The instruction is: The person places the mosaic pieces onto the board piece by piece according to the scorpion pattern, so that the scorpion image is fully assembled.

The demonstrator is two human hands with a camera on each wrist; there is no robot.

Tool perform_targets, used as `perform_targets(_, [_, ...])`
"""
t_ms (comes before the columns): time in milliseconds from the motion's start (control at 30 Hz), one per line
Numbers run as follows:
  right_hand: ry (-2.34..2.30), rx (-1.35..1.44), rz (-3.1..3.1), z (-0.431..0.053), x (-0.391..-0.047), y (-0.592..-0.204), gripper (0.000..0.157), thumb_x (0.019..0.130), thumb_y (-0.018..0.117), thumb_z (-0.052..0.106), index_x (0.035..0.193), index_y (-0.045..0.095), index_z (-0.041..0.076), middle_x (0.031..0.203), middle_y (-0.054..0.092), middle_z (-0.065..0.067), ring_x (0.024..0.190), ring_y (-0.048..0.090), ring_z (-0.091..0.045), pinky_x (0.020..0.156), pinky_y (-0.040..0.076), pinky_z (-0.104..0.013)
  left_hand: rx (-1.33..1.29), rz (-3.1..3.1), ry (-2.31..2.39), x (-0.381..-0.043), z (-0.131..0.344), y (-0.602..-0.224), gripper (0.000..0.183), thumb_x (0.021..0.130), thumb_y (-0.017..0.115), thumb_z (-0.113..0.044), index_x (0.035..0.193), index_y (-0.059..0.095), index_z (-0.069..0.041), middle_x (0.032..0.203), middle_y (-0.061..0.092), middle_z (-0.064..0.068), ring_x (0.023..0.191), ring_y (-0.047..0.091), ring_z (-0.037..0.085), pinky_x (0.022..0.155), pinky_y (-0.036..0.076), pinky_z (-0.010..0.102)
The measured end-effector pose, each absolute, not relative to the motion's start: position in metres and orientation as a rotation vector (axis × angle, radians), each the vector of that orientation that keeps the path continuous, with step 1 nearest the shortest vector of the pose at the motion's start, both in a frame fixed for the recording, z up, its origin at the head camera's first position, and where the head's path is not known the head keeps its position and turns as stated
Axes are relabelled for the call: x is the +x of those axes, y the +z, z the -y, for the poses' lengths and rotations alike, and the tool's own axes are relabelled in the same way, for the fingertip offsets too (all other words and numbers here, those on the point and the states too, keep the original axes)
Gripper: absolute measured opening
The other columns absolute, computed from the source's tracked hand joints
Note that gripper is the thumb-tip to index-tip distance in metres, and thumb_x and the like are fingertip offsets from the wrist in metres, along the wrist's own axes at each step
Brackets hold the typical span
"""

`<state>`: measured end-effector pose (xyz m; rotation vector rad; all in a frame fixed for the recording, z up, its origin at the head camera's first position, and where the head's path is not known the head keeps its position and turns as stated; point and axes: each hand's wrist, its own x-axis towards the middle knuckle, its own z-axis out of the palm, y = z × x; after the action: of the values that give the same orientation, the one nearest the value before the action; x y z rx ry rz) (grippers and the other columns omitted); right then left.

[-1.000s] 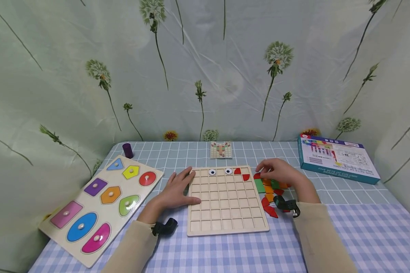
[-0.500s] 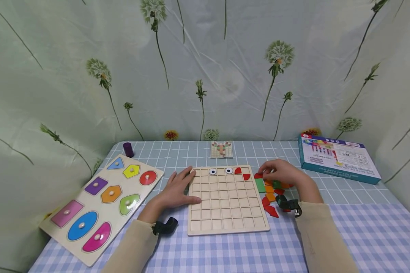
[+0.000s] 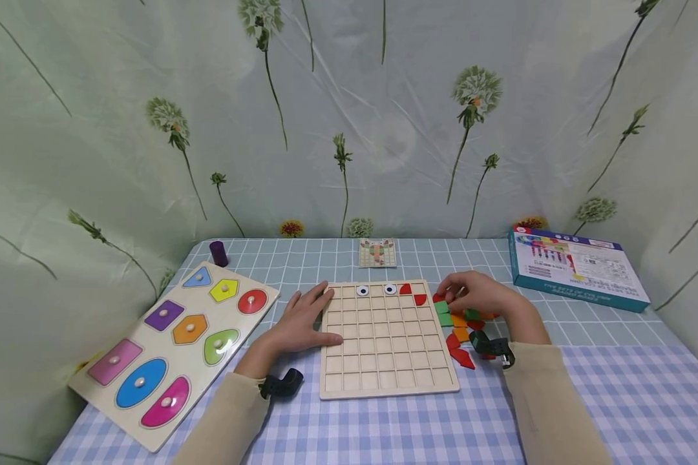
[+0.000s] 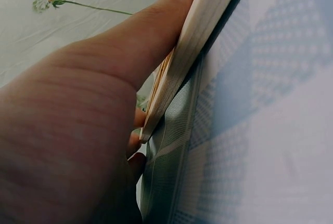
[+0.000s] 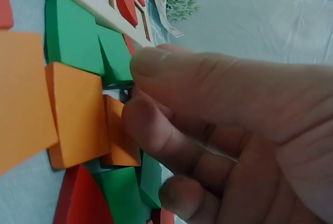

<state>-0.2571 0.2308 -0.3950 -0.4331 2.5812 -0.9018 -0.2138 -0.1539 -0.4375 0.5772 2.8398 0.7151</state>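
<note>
A pale wooden grid board [image 3: 378,345] lies in front of me, with two eye pieces [image 3: 362,291] and two red quarter-round pieces [image 3: 405,289] along its far rows. My left hand [image 3: 299,326] rests at its left side, the thumb lying over the edge [image 4: 179,63] and the fingers spread toward the far corner. Right of the board, my right hand [image 3: 479,297] bends over a heap of loose pieces. Its thumb and finger pinch the edge of a green square tile [image 5: 115,55], which leans beside another green tile [image 5: 73,31]. The fingertip behind the thumb is mostly hidden.
Orange tiles [image 5: 80,115] and red pieces [image 3: 461,358] lie around the right hand. A knobbed shape puzzle [image 3: 227,310] is at left, near a purple cylinder [image 3: 218,254]. Behind the board lies a pattern card [image 3: 377,253]; a teal box [image 3: 578,268] sits at far right.
A second green tile now shows at the right hand's fingertips, over the far part of the first one. The right hand has shifted only slightly; the left hand stays on the board.
</note>
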Motion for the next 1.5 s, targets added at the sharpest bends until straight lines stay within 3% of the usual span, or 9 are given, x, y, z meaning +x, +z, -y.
perform_targets(333, [-0.9,-0.505,-2.571,-0.2276,-0.2576,-0.4001,0.031,0.085,0.074,0.005,0.114,0.067,0.011,0.096,0.058,-0.008,0.092,0.053,-0.022,0.076,0.05,-0.028,0.566,-2.841,0.715,-0.2143,0.153,-0.437,0.103,0.079,0.077,-0.057,0.158,0.03,-0.011,0.168,0.019,0.01,0.155,0.02,0.032,0.127,0.004,0.057])
perform_targets(867, [-0.866,-0.467,-2.642,-0.224,-0.2561,-0.3978,0.017,0.088,0.073,0.007,0.104,0.07,0.011,0.089,0.06,-0.004,0.09,0.054,-0.021,0.075,0.049,-0.028,0.58,-2.847,0.71,-0.2158,0.1545,-0.4395,0.103,0.079,0.076,-0.059,0.158,0.029,-0.013,0.168,0.018,0.009,0.155,0.02,0.031,0.126,0.004,0.057])
perform_targets(1233, [-0.823,-0.491,-2.641,-0.2222,-0.2541,-0.3911,0.02,0.086,0.074,0.006,0.105,0.071,0.009,0.086,0.062,-0.004,0.088,0.055,-0.02,0.078,0.051,-0.03,0.567,-2.85,0.707,-0.2163,0.1552,-0.4408,0.103,0.078,0.076,-0.06,0.158,0.03,-0.013,0.168,0.019,0.009,0.155,0.02,0.031,0.127,0.004,0.057])
perform_targets(1500, [-0.853,-0.48,-2.61,-0.2232,-0.2548,-0.3946,0.024,0.084,0.075,0.005,0.107,0.068,0.008,0.086,0.057,-0.005,0.086,0.054,-0.021,0.072,0.05,-0.027,0.564,-2.851,0.694,-0.2166,0.1546,-0.4405,0.104,0.078,0.076,-0.06,0.158,0.03,-0.013,0.168,0.019,0.009,0.155,0.019,0.031,0.127,0.004,0.056])
